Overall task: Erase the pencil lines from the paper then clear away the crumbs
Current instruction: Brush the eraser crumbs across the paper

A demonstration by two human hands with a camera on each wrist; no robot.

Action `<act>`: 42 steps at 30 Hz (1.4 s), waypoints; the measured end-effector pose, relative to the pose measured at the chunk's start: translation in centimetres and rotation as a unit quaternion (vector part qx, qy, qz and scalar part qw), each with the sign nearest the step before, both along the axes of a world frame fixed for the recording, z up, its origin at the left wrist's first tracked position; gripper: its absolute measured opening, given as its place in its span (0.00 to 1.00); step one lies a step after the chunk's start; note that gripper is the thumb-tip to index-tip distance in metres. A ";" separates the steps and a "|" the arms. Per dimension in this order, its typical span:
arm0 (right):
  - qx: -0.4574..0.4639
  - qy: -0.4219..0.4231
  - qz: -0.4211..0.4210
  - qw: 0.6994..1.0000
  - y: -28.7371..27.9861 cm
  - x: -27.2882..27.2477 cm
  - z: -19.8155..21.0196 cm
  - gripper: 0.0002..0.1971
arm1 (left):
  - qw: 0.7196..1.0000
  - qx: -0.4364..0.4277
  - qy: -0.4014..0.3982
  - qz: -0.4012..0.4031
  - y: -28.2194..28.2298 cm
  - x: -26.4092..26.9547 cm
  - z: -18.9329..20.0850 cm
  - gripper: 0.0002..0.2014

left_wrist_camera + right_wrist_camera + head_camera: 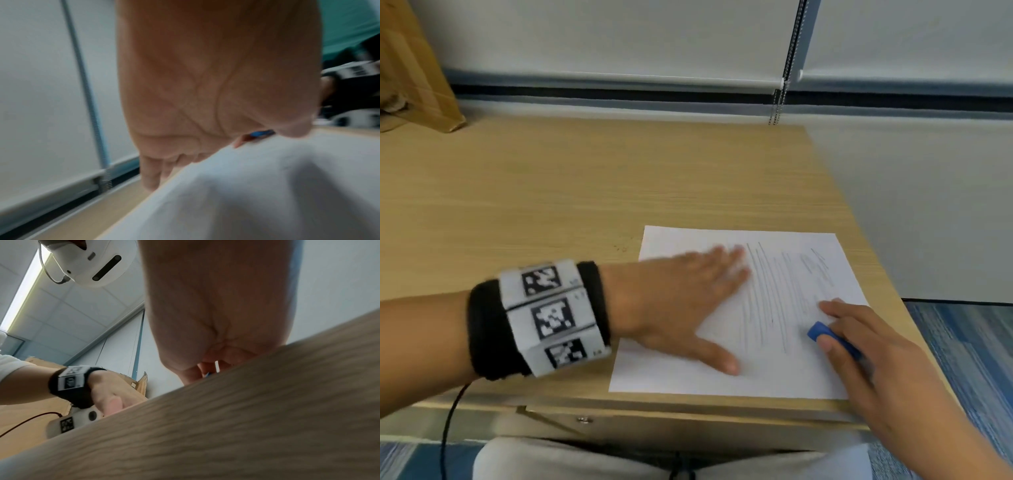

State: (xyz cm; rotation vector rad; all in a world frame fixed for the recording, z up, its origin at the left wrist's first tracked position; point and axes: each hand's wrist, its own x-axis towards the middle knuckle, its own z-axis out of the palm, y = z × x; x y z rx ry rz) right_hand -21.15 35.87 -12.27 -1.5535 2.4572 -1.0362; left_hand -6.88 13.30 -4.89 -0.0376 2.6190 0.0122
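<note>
Surroundings: a light wooden desk (551, 192) carries the white sheet of paper (784, 377) at its near right corner; a brown cardboard box (410, 68) stands at the desk's far left, well apart from the paper, and a beaded blind cord (787, 61) hangs beyond the desk's far edge.
Obstruction: the left forearm with its black wristband of white coded marker blocks (544, 315) crosses the desk to the paper's left half.
Paper: grey pencil lines (767, 294) run slantwise down the middle of the paper, with fainter scribbles toward its far right corner.
Left hand (681, 298): lies flat on the paper's left half, fingers straight, thumb spread, fingertips just beside the pencil lines.
Right hand (859, 346): over the paper's near right part, thumb and fingers pinching a small blue eraser (822, 332).
Eraser: its free end pokes out beyond the thumb tip, toward the pencil lines; contact with the paper cannot be told.
</note>
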 end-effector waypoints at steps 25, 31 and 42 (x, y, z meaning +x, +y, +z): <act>-0.035 -0.033 0.008 0.999 0.3 -0.2 -0.5 0.20 | 0.998 0.004 0.005 -0.054 1.6 1.5 -2.7 0.46; -0.007 -0.048 0.006 0.999 0.4 -0.4 0.2 0.15 | 0.993 -0.080 -0.041 0.070 -2.3 1.2 -1.2 0.51; 0.012 -0.069 0.008 0.997 0.7 -0.7 0.8 0.22 | 1.000 -0.010 -0.019 -0.020 0.8 -0.3 -1.8 0.46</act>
